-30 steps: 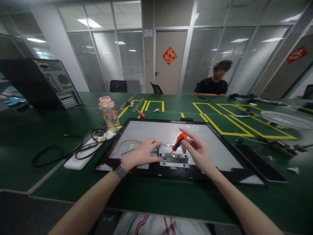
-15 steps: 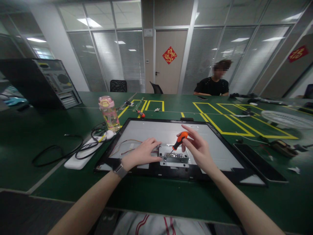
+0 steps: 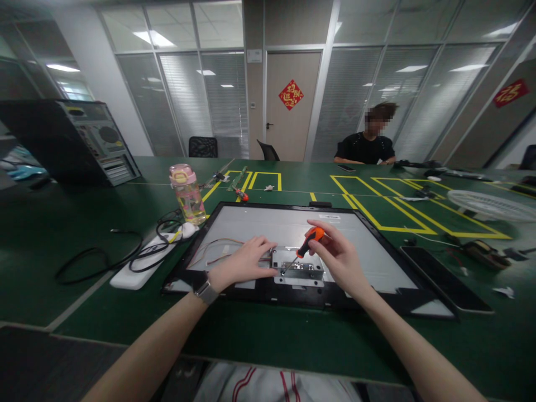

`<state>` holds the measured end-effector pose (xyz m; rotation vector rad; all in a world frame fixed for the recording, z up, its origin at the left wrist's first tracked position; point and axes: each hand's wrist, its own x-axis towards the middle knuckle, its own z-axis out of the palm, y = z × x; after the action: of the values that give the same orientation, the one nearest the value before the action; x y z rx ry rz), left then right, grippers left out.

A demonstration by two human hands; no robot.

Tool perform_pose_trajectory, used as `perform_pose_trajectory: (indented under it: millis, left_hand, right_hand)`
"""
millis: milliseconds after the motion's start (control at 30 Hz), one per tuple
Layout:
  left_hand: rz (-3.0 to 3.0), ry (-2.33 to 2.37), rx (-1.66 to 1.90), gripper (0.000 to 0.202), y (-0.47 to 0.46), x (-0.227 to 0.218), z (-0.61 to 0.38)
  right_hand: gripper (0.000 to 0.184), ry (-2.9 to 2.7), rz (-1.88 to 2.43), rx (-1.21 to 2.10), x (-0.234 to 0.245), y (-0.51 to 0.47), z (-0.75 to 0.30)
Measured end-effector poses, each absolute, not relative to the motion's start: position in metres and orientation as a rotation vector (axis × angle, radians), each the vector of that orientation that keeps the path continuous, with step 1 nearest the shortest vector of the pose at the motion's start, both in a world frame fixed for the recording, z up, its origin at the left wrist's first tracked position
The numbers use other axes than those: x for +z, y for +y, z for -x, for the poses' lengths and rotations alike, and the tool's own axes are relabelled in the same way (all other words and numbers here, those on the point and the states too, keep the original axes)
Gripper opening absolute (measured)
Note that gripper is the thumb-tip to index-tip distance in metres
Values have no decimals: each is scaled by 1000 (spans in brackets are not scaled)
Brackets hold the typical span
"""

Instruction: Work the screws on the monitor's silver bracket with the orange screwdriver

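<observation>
A monitor panel [image 3: 368, 254] lies face down on the green table, its grey back up inside a black frame. Near its front edge sits a small metal bracket [image 3: 298, 268]. My right hand [image 3: 340, 258] pinches an orange-and-black screwdriver [image 3: 305, 244], its tip down on the bracket's left part. My left hand [image 3: 243, 261] rests with curled fingers on the panel, touching the bracket's left edge beside thin coloured wires [image 3: 215, 251]. A watch sits on my left wrist.
A pink-capped water bottle [image 3: 188, 194], black cables [image 3: 125, 257] over a white slab, and a PC case [image 3: 79, 142] stand to the left. A red screwdriver [image 3: 240, 194] lies behind. A dark flat panel [image 3: 439, 276] and a white fan grille [image 3: 489, 205] are right. A person [image 3: 365, 146] sits opposite.
My right hand's fingers have shifted round the screwdriver handle, which has tilted slightly. The left hand and bracket have stayed put.
</observation>
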<state>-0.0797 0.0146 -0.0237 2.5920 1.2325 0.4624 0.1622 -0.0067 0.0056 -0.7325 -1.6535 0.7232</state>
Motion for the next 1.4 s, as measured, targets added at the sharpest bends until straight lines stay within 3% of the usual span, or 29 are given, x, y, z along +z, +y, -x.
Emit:
perform_pose_trajectory:
  millis: [867,1133,1233,1400]
  left_hand:
    - [-2586,1236,459,62,13,-22,79]
    - [-2583,1227,482,61,15,-26,81]
    - [-2574,1227,475,62,15,-26,81]
    - [-2570,1221,467,62,15,-24,80]
  right_hand:
    - [33,-1703,750,595,-5,-5,-160]
    - [38,-1313,865,-99,12,13,-191]
    - [36,-1521,1054,-399,13,26,-215]
    - [30,-2019,1488,-445,1,44,-228]
